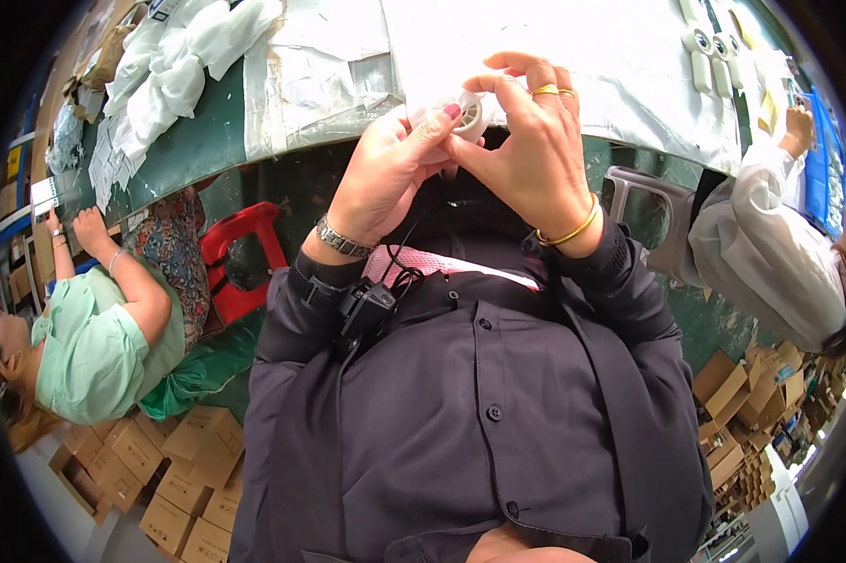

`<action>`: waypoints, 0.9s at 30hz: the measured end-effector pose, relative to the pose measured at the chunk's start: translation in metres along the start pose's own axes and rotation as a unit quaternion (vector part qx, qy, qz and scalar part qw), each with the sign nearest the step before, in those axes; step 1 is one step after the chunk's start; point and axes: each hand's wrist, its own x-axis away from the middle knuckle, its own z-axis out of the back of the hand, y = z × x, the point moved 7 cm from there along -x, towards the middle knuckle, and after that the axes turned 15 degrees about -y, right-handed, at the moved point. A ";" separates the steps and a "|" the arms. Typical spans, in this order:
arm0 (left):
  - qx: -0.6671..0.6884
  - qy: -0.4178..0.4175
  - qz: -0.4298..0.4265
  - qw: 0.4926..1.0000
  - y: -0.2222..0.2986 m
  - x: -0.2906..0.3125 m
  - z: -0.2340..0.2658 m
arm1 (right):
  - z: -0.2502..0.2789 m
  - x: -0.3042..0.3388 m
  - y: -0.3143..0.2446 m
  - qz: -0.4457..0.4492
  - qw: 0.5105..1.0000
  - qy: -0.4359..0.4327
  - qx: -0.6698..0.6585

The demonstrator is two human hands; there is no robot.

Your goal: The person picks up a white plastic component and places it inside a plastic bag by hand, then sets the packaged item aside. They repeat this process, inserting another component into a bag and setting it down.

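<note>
Just over the table's near edge I hold a small white round part with a spoked face [472, 118]. My left hand [385, 174] is closed on it from the left, its thumb lying along the rim. My right hand [535, 141] curves round the other side, thumb and index finger at the part and the remaining fingers bent above. Something thin and whitish shows by the left fingertips, too washed out to make out. The undersides of both grips are hidden.
White sheeting covers the bright table [320, 84]. White plastic bags [174, 66] lie at the left, several pale devices with round dark lenses [714, 47] at the right. People sit on both sides. A red stool [244, 249], grey stool [653, 211] and cardboard boxes [193, 460] stand around.
</note>
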 end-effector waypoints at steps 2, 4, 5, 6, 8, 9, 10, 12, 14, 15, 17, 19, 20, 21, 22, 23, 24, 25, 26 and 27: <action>0.055 0.033 -0.001 0.998 -0.005 0.003 -0.007 | -0.004 -0.002 0.005 0.003 1.000 0.000 0.006; 0.080 0.047 -0.005 0.996 -0.004 0.002 -0.006 | -0.008 -0.008 0.010 0.007 1.000 0.004 0.011; 0.087 0.039 0.002 0.995 -0.007 0.002 -0.003 | -0.009 -0.011 0.014 0.010 1.000 0.013 0.007; 0.095 0.030 0.009 0.995 -0.012 0.002 0.001 | -0.010 -0.014 0.017 0.013 1.000 0.021 0.004; 0.105 0.025 0.018 0.994 -0.017 0.004 0.007 | -0.012 -0.017 0.020 0.016 1.000 0.025 0.000; 0.099 0.016 0.019 0.995 -0.018 0.004 0.010 | -0.013 -0.019 0.022 0.018 1.000 0.022 -0.002; 0.094 0.007 0.021 0.995 -0.019 0.003 0.012 | -0.014 -0.020 0.023 0.020 1.000 0.018 -0.005; 0.090 -0.002 0.024 0.996 -0.021 0.002 0.016 | -0.016 -0.022 0.024 0.020 1.000 0.012 -0.007; 0.046 0.007 0.035 0.998 -0.023 0.003 0.020 | -0.016 -0.027 0.024 0.005 1.000 -0.007 -0.018; 0.023 0.011 0.040 0.999 -0.023 0.003 0.022 | -0.017 -0.028 0.024 -0.002 1.000 -0.016 -0.024; 0.003 0.010 0.050 0.999 -0.025 0.003 0.023 | -0.016 -0.031 0.024 0.004 1.000 -0.012 -0.012; -0.039 0.007 0.070 0.997 -0.025 0.004 0.023 | -0.015 -0.035 0.023 0.016 1.000 -0.005 0.012; -0.040 0.006 0.069 0.997 -0.024 0.004 0.022 | -0.016 -0.039 0.025 0.016 1.000 -0.003 0.013; -0.056 0.014 0.070 0.996 -0.023 0.005 0.022 | -0.015 -0.042 0.027 0.020 0.999 0.015 0.037; -0.071 0.023 0.071 0.995 -0.022 0.006 0.021 | -0.014 -0.045 0.028 0.023 0.997 0.032 0.061; -0.085 0.032 0.072 0.993 -0.020 0.006 0.020 | -0.012 -0.046 0.027 0.026 0.995 0.048 0.085; -0.084 0.031 0.073 0.993 -0.019 0.007 0.018 | -0.012 -0.044 0.027 0.025 0.995 0.047 0.085; -0.108 0.039 0.079 0.990 -0.017 0.008 0.017 | -0.012 -0.039 0.028 0.010 0.997 0.052 0.059; -0.132 0.047 0.086 0.986 -0.014 0.009 0.016 | -0.011 -0.034 0.028 -0.006 0.998 0.057 0.034; -0.153 0.053 0.093 0.982 -0.013 0.011 0.014 | -0.009 -0.027 0.027 -0.024 0.998 0.060 0.009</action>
